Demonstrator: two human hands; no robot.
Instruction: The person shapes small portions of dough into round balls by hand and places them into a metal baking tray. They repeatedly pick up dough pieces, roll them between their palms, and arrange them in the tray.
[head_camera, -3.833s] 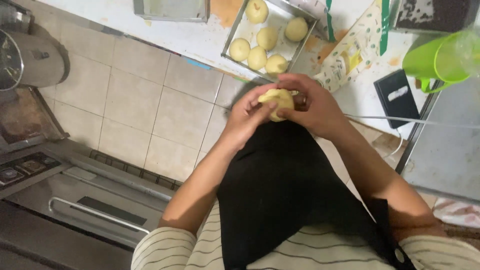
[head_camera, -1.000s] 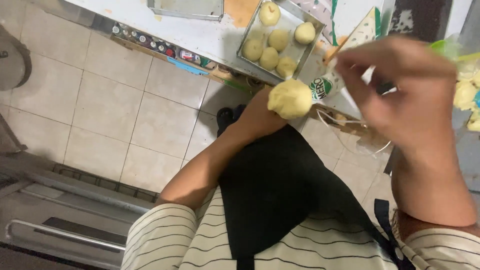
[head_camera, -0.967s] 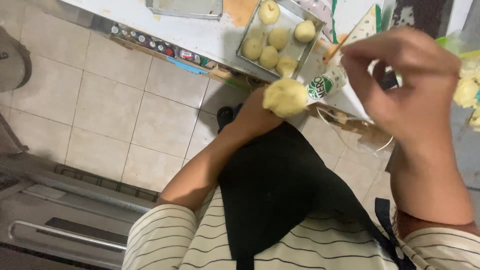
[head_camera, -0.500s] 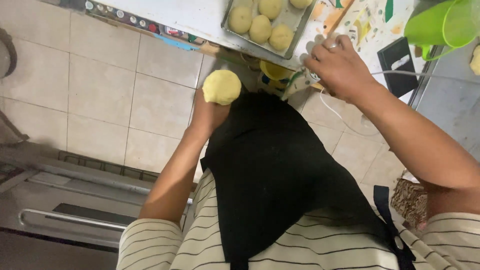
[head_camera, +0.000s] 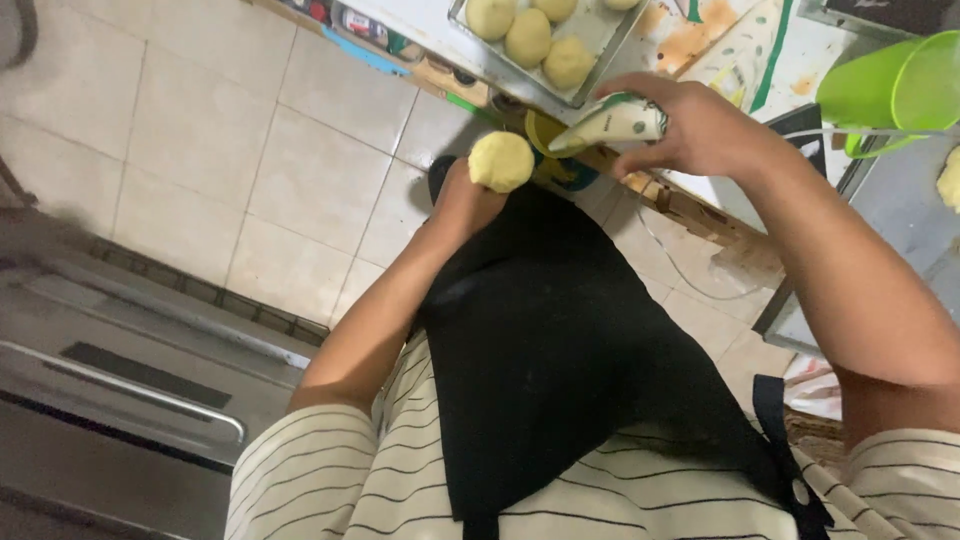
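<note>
Above the tiled floor (head_camera: 300, 170), my right hand (head_camera: 700, 130) now grips a pouch (head_camera: 610, 125); left fingers (head_camera: 470, 195) cup the dough ball (head_camera: 501, 161) beside the bench (head_camera: 720, 50).

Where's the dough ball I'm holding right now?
In the head view, the dough ball sits on your left hand, raised above the black apron, just left of the white piping bag in your right hand.

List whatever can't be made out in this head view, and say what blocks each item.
- Left hand: fingers hidden behind the dough ball it holds.
- White pouch in the right hand: contents unseen; print blurred.
- Metal tray: cut off by the top edge.
- Green jug: inside not visible.
</note>
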